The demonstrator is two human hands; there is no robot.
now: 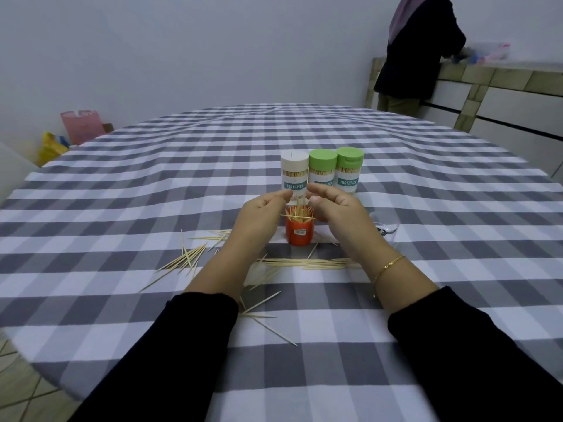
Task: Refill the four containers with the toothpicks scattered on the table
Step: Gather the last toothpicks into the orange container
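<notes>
On the far left, by the wall, a pink bag point(81, 126) and a yellow bag point(51, 147) sit on the floor. A checked tablecloth point(152, 184) covers the table. Loose toothpicks point(189, 257) lie fanned out left of the arms, with more scattered between and under the wrists.

The left hand point(259, 217) is raised just above and left of an open orange cup point(300, 231) — its fingers curl inward with thumb and fingertips close together, though I cannot tell whether they pinch a toothpick. The cup is crammed with toothpicks standing on end.

The right hand point(338, 211) hovers just right of the cup, fingers loosely curled, holding nothing visible.

Behind the hands stand three capped jars in a row, touching — a white-lidded jar point(295, 175), a green-lidded jar point(323, 172) and a second green-lidded jar point(349, 169). A person point(420, 50) stands at a counter point(502, 77) far right.
</notes>
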